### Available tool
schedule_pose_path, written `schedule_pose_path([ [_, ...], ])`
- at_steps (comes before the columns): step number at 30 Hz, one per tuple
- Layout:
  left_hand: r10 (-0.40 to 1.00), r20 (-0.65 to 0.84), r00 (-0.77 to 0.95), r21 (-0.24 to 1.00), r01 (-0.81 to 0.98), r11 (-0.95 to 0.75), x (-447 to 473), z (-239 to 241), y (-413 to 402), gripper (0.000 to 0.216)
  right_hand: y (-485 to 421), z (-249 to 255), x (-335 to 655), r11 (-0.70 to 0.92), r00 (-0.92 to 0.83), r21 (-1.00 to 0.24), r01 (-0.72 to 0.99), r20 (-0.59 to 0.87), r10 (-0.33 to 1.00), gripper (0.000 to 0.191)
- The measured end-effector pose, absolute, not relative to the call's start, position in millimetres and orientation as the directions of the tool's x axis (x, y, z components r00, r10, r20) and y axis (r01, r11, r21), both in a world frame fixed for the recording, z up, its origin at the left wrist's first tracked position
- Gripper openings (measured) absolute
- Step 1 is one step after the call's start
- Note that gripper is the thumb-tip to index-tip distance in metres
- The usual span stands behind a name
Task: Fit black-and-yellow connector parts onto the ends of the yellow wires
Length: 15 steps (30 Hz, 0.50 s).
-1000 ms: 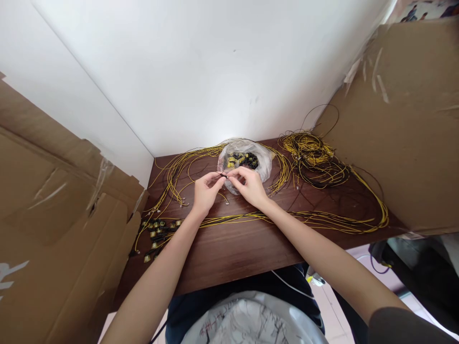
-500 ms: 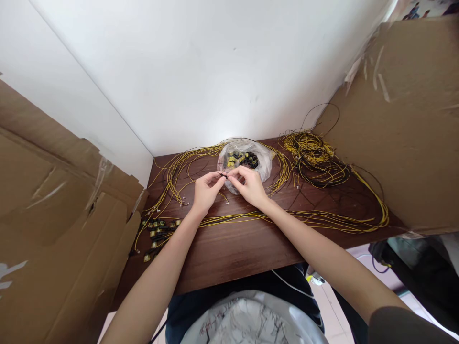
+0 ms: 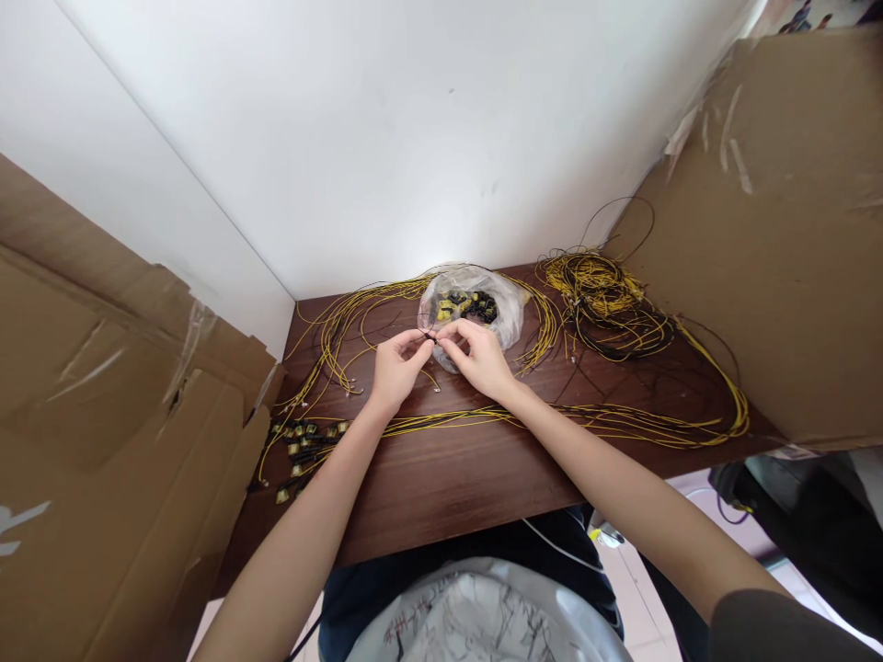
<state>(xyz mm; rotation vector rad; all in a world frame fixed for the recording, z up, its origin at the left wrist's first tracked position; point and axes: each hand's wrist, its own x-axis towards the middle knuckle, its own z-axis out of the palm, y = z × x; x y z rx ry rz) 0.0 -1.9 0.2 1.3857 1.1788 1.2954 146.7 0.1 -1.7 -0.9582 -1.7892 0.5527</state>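
Observation:
My left hand [image 3: 398,368] pinches a thin black wire [image 3: 429,336] between thumb and fingertips. Close against it, my right hand [image 3: 478,357] is closed in a pinch on a small black piece at the wire's end, too small to make out fully. Both hands are raised just in front of a clear plastic bag [image 3: 511,308], which holds several small black and yellow parts [image 3: 469,305]. Yellow and black wires [image 3: 338,322] curve over the table on the left and pass behind the bag.
A tangled coil of yellow and black wires [image 3: 600,294] lies at the back right of the brown table [image 3: 441,496]. More wires run below my forearms to black-and-yellow connectors [image 3: 296,450]. Cardboard [image 3: 779,257] stands at both sides, a white wall [image 3: 414,138] behind.
Almost nothing differs. Both hands stay pinched together at the same spot, with only a tiny shift of the fingertips and the view.

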Motion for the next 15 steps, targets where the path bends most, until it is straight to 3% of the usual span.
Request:
schedule_pose_path([
  [15, 0.984, 0.174, 0.023, 0.979, 0.105, -0.176, -0.6, -0.6, -1.5, 0.023, 0.1, -1.9, 146.8, 0.577, -0.209, -0.729, 0.368, 0.54, 0.816, 0.009],
])
